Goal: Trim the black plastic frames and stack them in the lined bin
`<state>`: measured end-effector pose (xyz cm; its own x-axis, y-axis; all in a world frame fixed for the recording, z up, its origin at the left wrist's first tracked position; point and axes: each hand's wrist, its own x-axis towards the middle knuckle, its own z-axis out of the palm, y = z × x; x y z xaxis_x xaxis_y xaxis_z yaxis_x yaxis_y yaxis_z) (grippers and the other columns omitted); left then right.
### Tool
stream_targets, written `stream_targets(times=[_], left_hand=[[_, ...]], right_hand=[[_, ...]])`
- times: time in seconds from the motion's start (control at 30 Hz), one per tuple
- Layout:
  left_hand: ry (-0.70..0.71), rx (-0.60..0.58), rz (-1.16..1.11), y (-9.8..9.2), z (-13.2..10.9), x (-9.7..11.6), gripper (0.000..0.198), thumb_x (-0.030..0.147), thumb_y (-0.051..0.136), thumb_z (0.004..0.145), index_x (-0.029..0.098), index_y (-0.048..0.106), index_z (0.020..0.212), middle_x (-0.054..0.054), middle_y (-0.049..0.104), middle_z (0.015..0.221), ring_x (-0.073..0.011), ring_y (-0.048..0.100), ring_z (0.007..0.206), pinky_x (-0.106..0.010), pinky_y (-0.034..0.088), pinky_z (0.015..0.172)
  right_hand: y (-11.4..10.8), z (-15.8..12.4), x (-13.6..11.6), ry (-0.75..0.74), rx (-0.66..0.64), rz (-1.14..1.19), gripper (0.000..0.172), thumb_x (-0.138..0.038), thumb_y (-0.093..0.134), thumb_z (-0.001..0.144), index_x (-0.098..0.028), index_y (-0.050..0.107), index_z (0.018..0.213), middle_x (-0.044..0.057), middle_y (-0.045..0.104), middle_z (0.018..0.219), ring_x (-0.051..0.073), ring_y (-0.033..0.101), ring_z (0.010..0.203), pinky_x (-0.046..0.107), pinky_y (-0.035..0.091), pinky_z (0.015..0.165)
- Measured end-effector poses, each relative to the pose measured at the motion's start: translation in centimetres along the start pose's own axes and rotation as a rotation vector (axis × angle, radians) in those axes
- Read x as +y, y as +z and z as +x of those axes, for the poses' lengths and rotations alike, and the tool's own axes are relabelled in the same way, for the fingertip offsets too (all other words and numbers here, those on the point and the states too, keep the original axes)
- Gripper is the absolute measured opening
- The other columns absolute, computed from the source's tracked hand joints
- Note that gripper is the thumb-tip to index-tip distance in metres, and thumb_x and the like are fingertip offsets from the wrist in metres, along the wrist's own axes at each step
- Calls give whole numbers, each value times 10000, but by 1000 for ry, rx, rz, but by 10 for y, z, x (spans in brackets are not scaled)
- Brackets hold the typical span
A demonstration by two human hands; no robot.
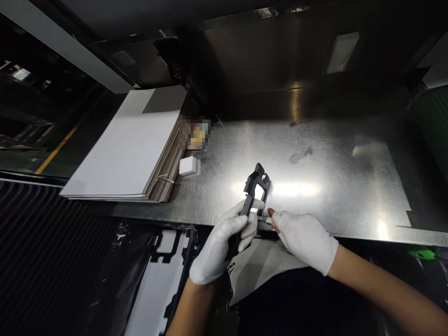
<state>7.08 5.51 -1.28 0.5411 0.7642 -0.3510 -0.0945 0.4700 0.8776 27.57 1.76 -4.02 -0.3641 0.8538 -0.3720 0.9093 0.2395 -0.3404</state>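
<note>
My left hand (226, 242), in a white glove, is closed around a black plastic frame part (249, 198) with an opening through it. The part is tilted upward above the front edge of the metal table. My right hand (304, 238) wears a white glove that leaves some fingertips bare. Its thumb and fingers pinch a small thin-bladed tool (263, 219), perhaps a knife; most of its handle is hidden. The blade points left, close to the lower part of the black frame. Whether it touches the plastic, I cannot tell.
A stack of white-topped cardboard sheets (129, 144) lies on the left of the metal table (336, 186). Beside it is a small white block (188, 165). Lower left, several black frame parts and white sheets (157, 280) lie near clear plastic film.
</note>
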Motion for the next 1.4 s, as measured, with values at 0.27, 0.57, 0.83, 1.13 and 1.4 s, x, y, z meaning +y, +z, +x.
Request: stream_targets(times=[0.27,0.57,0.83,1.13,1.4], left_hand=[[16,18,15,1,-2,0,480,511,554,1020,131,652,1296,57,394,700,-101,308,515,-314,293,570],[7,15,80,5,-2,3,460,500,520,1024,138,654,1275,61,371,684,-114,299,533,-324,308,595],[-7,18,71,6,0,4,433,502,537,1013,150,632,1245,60,377,687,-119,291,529,-320,286,577],[-15,10,82,7,0,4,370,503,554,1020,171,636,1162,54,390,691,-124,296,542,-320,265,580],[-3,21,84,10,1,4,360,496,581,1007,205,515,806,47,388,668,-119,299,545,-324,287,595]], right_hand=[[-9,-1,8,-64,59,-61,277,-152,510,1088,-210,604,1341,16,698,934,131,628,549,269,338,436],[-12,1,12,-9,24,-89,357,-208,455,1131,-212,553,1473,41,727,966,136,655,571,261,377,453],[-23,-4,16,47,14,-61,451,-265,412,1151,-240,481,1595,22,720,950,162,661,569,267,364,438],[-16,-1,6,-3,-14,-56,278,-229,456,1127,-195,633,1338,30,723,909,171,658,547,280,381,445],[-22,-2,9,24,-54,-106,305,-214,453,1126,-205,598,1394,32,729,915,175,679,555,268,364,434]])
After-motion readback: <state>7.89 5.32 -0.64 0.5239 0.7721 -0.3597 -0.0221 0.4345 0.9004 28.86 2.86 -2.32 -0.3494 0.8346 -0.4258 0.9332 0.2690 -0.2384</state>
